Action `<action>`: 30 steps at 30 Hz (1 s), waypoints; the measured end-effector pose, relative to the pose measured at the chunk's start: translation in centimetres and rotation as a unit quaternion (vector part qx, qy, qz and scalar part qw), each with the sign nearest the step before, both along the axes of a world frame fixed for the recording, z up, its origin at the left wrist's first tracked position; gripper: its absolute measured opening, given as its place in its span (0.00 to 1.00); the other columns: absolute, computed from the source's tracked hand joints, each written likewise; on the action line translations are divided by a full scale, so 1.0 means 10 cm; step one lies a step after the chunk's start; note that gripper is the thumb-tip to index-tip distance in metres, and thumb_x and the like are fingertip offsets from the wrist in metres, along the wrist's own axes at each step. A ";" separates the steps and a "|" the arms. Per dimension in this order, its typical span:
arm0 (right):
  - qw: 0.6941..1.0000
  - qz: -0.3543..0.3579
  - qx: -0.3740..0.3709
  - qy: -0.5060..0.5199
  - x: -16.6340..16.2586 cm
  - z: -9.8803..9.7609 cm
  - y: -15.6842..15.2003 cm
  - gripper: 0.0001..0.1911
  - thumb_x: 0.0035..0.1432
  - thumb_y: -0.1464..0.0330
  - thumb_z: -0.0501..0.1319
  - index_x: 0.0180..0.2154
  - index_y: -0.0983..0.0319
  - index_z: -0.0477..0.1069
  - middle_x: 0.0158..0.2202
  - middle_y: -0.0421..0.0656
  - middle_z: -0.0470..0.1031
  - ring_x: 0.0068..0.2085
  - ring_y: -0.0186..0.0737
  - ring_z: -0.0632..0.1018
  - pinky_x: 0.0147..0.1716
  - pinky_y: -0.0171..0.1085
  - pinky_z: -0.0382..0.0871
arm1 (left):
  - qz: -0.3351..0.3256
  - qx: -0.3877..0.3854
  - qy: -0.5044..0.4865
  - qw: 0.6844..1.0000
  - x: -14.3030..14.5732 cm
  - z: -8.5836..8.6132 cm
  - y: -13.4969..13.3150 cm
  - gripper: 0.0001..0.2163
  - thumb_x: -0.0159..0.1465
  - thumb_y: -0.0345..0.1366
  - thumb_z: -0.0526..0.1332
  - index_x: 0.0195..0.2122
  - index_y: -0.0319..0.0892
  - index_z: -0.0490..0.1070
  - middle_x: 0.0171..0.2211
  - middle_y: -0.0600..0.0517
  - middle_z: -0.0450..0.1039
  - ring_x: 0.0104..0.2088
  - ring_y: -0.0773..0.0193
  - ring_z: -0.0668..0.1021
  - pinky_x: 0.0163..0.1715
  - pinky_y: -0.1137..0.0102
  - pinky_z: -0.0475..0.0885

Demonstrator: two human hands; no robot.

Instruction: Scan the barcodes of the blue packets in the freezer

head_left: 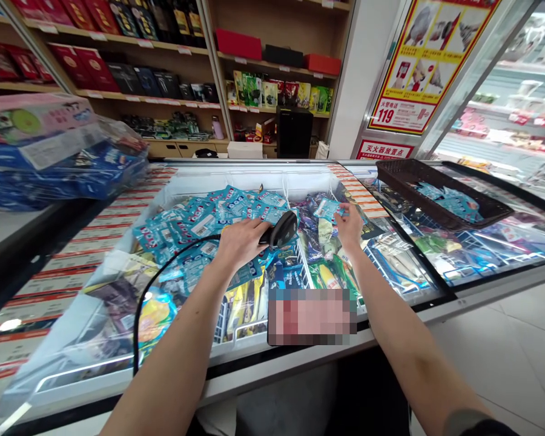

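My left hand [241,242] is closed around the handle of a black barcode scanner [283,231], whose cord [157,275] loops down to the left. The scanner head tilts toward the right. Between the fingers of my right hand [350,225] is a small light-blue packet [327,209] with a white label facing up. Under and beyond my left hand lies a spread of similar blue packets [209,212] over the freezer. The part of the scanner inside my left hand is hidden.
Wrapped ice creams fill the chest freezer [336,275]. A blurred-out phone-like slab [312,318] lies at its front edge. A brown basket [445,194] with blue packets stands right; plastic-wrapped boxes [54,151] are stacked left. Stocked shelves [154,43] stand behind.
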State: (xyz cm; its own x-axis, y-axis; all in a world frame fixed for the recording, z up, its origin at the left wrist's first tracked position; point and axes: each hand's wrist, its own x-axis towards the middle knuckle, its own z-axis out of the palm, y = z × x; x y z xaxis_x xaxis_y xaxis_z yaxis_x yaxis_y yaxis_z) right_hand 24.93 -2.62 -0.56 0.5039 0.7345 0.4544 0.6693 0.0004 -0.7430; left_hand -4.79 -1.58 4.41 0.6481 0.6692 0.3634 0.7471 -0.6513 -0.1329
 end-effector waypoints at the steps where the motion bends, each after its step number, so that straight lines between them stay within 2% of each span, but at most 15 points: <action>1: 0.999 -0.019 -0.010 -0.040 0.02 0.01 -0.01 0.16 0.56 0.63 0.53 0.45 0.62 0.66 0.39 0.47 0.70 0.35 0.42 0.73 0.39 0.43 0.67 | 0.000 0.001 0.002 1.000 0.00 0.00 0.00 0.14 0.60 0.42 0.54 0.46 0.46 0.66 0.40 0.48 0.73 0.43 0.54 0.74 0.33 0.66 0.66; 3: 0.992 -0.053 -0.022 -0.109 0.03 0.03 -0.04 0.14 0.56 0.64 0.53 0.42 0.61 0.69 0.39 0.48 0.70 0.41 0.45 0.71 0.43 0.44 0.64 | 0.002 0.002 0.006 1.000 0.00 0.00 -0.01 0.14 0.60 0.42 0.54 0.46 0.46 0.66 0.40 0.48 0.73 0.43 0.54 0.74 0.33 0.66 0.66; 6: 0.980 -0.090 -0.035 -0.173 0.02 0.06 -0.10 0.16 0.57 0.62 0.54 0.44 0.61 0.69 0.44 0.51 0.68 0.48 0.51 0.66 0.45 0.46 0.61 | 0.003 0.004 0.005 1.000 0.01 0.00 -0.02 0.14 0.60 0.41 0.54 0.47 0.47 0.66 0.41 0.48 0.73 0.43 0.54 0.74 0.33 0.65 0.66; 12: 0.964 -0.102 -0.121 -0.216 -0.01 0.05 -0.20 0.23 0.54 0.53 0.57 0.46 0.59 0.71 0.51 0.55 0.63 0.52 0.61 0.59 0.45 0.56 0.57 | -0.004 0.000 -0.007 1.000 0.01 0.00 -0.01 0.14 0.59 0.41 0.55 0.46 0.46 0.67 0.41 0.48 0.73 0.43 0.53 0.74 0.33 0.65 0.66; 19: 0.940 -0.135 -0.188 -0.249 -0.01 -0.02 -0.13 0.25 0.59 0.52 0.50 0.55 0.56 0.63 0.55 0.52 0.63 0.54 0.56 0.60 0.48 0.52 0.56 | -0.009 0.019 -0.003 1.000 -0.01 0.01 -0.05 0.14 0.59 0.39 0.55 0.46 0.46 0.67 0.40 0.48 0.73 0.41 0.55 0.74 0.33 0.66 0.66; 23: 0.933 -0.146 -0.199 -0.262 0.03 -0.06 -0.09 0.25 0.61 0.53 0.46 0.56 0.54 0.61 0.57 0.49 0.61 0.56 0.53 0.59 0.49 0.50 0.56 | -0.007 0.030 0.004 1.000 -0.01 0.01 -0.07 0.14 0.59 0.39 0.56 0.46 0.46 0.67 0.39 0.49 0.73 0.41 0.56 0.75 0.35 0.66 0.67; 30: 0.934 -0.149 -0.212 -0.245 0.07 -0.14 -0.03 0.29 0.63 0.53 0.40 0.60 0.56 0.55 0.62 0.50 0.53 0.62 0.56 0.52 0.53 0.54 0.53 | -0.014 0.027 -0.011 0.999 -0.02 -0.02 -0.05 0.13 0.59 0.39 0.56 0.46 0.46 0.67 0.39 0.49 0.73 0.40 0.56 0.74 0.34 0.66 0.66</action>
State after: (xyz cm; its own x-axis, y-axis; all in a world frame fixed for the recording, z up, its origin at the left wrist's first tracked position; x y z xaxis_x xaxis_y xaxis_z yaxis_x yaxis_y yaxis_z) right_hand 25.64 -2.87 -1.98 0.5228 0.7608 0.3845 0.8525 -0.4657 -0.2376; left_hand -5.00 -2.07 4.24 0.6570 0.6308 0.4129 0.7324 -0.6640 -0.1509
